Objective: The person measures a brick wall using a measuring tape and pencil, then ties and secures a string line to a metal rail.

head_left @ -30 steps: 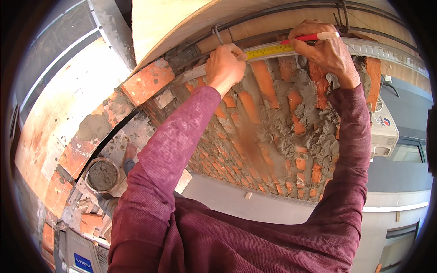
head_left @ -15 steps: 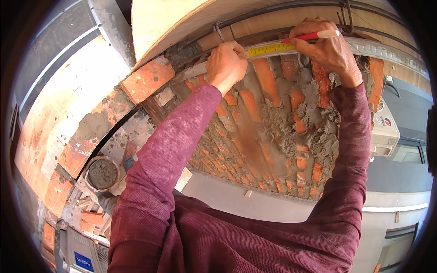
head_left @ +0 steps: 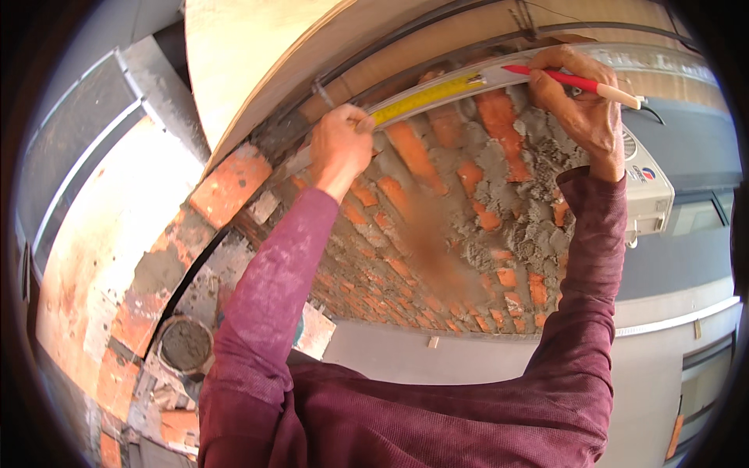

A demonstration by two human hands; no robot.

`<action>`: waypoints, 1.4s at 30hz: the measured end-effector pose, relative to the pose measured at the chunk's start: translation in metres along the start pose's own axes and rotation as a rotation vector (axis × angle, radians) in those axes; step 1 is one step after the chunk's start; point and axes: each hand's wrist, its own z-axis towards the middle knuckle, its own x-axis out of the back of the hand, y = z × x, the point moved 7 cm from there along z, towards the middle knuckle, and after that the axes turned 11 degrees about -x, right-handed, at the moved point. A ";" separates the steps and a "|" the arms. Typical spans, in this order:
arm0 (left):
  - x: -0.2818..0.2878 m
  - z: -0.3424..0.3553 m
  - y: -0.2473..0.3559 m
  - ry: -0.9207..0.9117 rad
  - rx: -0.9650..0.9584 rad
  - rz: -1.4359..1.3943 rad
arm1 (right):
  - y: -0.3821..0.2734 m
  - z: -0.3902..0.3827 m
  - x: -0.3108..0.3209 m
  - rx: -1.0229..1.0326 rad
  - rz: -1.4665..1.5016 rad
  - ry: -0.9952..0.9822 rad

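My left hand [head_left: 340, 148] is closed on the near end of a yellow tape measure [head_left: 425, 97]. The tape's blade lies along a long pale straight strip [head_left: 511, 76] at the top of the brick wall, and its metal end tip shows short of my right hand. My right hand [head_left: 576, 101] grips a red pen or marker [head_left: 577, 80] with a pale end, its point turned left toward the strip. The tape's case is not visible; my left fingers hide whatever they cover there.
Below the strip runs a brick wall [head_left: 409, 152] smeared with wet grey mortar. Dark metal bars [head_left: 421, 31] and a wooden board [head_left: 257, 47] lie beyond. A mortar bucket [head_left: 185, 345] stands lower left, near loose bricks. An air-conditioner unit [head_left: 646, 183] hangs at right.
The view has shifted. My left hand sits farther left with the tape, and the tape's end tip now shows apart from my right hand. The pen points more to the left.
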 end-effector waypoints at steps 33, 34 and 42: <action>0.005 -0.020 0.036 -0.118 -0.170 -0.228 | -0.014 -0.059 0.067 0.220 0.127 0.521; 0.008 -0.019 0.051 -0.106 -0.232 -0.278 | -0.017 -0.068 0.079 0.226 0.145 0.583; -0.011 0.015 0.149 -0.074 -0.375 -0.323 | -0.023 -0.121 0.129 0.048 0.094 0.690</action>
